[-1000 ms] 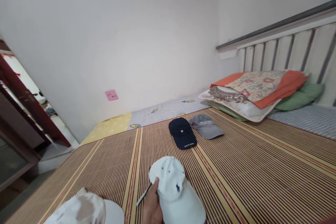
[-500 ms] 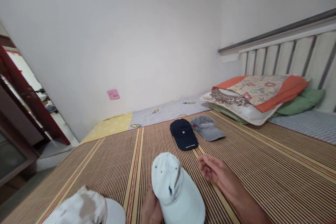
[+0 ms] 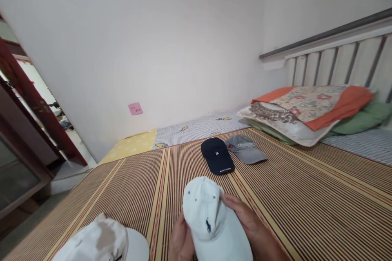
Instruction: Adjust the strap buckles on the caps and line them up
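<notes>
A pale mint cap point(image 3: 203, 208) with a small dark blue logo is held between both hands at the bottom centre, its brim toward me. My left hand point(image 3: 181, 238) grips its left side, fingers partly hidden beneath it. On the other side, my right hand point(image 3: 245, 218) holds the cap's right edge. A navy cap point(image 3: 217, 155) lies on the striped mat point(image 3: 131, 187) beyond them, touching a grey cap point(image 3: 246, 149). At the lower left rests a white and beige patterned cap point(image 3: 101, 238).
Pillows under an orange floral cloth point(image 3: 315, 100) are piled at the right by the slatted headboard point(image 3: 330, 63). A pink note point(image 3: 135, 109) is on the wall. The doorway and a dark red door point(image 3: 36, 102) stand at the left.
My right hand has moved left and taken hold of the mint cap's right side. The mint cap has shifted slightly right, and the whole view has shifted a little.
</notes>
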Tool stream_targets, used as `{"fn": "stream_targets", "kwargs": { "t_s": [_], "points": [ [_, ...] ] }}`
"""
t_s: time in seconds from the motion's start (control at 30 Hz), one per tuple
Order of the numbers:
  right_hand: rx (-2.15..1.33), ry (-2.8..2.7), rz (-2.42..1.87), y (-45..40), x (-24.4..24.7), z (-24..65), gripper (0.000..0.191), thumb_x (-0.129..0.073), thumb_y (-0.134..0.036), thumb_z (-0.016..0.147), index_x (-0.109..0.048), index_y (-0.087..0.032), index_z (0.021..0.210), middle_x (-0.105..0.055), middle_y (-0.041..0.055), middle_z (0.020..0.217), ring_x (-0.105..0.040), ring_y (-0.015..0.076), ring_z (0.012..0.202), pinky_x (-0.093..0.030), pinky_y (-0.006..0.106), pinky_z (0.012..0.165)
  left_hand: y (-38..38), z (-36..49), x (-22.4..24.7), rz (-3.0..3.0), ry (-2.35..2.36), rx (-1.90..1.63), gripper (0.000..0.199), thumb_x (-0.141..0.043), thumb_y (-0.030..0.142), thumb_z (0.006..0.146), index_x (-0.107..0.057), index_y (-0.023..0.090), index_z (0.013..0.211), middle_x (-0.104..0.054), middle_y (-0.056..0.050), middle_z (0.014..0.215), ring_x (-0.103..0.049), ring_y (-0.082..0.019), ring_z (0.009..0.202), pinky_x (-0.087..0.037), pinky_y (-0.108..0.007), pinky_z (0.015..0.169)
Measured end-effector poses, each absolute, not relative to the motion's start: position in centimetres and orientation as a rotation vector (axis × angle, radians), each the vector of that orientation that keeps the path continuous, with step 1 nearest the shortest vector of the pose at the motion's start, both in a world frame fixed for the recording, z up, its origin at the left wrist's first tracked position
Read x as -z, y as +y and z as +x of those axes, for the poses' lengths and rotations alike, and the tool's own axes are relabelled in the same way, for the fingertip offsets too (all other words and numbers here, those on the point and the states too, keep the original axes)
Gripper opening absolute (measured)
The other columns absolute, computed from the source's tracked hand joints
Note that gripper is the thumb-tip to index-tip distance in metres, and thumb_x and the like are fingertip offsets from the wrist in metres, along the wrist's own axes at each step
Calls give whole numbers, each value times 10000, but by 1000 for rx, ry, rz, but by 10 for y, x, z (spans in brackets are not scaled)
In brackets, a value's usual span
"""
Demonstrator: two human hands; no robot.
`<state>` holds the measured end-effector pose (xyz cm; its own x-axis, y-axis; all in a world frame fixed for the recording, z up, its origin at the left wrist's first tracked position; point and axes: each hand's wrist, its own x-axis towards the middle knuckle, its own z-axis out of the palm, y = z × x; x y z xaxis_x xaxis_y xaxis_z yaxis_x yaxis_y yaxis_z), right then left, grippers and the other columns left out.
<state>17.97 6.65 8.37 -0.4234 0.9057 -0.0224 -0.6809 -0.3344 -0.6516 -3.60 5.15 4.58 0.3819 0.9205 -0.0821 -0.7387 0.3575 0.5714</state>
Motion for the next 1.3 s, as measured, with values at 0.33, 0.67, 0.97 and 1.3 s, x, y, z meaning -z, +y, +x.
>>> {"fn": "stream_targets", "kwargs": {
  "t_s": [0.33, 0.67, 0.97, 1.3],
  "points": [
    [-1848, -484, -442, 70, -91, 189, 399, -752, -481, 842, -780, -180, 1103, -841, 120, 1061, -745, 357, 1132, -541, 517, 1030, 52, -21, -53, 478, 499, -1300, 557, -482, 429, 986, -593, 174, 1469, -617, -118, 1514, -318, -278, 1574, -151, -491, 1317],
    [-1719, -557, -646, 74, -101, 199, 315, -938, -409, 674, -807, -191, 861, -843, 78, 927, -741, 314, 1096, -493, 422, 1100, 46, -34, -59, 348, 660, -1334, 318, -655, 370, 941, -809, 167, 1133, -771, -143, 1286, -509, -360, 1455, -311, -481, 1280],
    [-1257, -1301, -680, 50, -169, 227, 209, -787, -397, 837, -801, -232, 965, -803, 74, 1062, -710, 278, 1011, -519, 389, 958, 6, -17, -153, 637, 969, -1763, 457, -864, 325, 721, -770, 270, 1165, -826, -43, 1102, -715, -312, 1171, -546, -383, 1029],
    [-1148, -1373, -1027, 88, -95, 222, 106, -706, -314, 686, -722, -212, 663, -735, 50, 748, -645, 257, 773, -460, 355, 731, 33, -21, -97, 1311, 1450, -1463, 196, -633, 308, 810, -625, 207, 642, -584, 12, 605, -512, -184, 630, -389, -272, 596]
  ]
}}
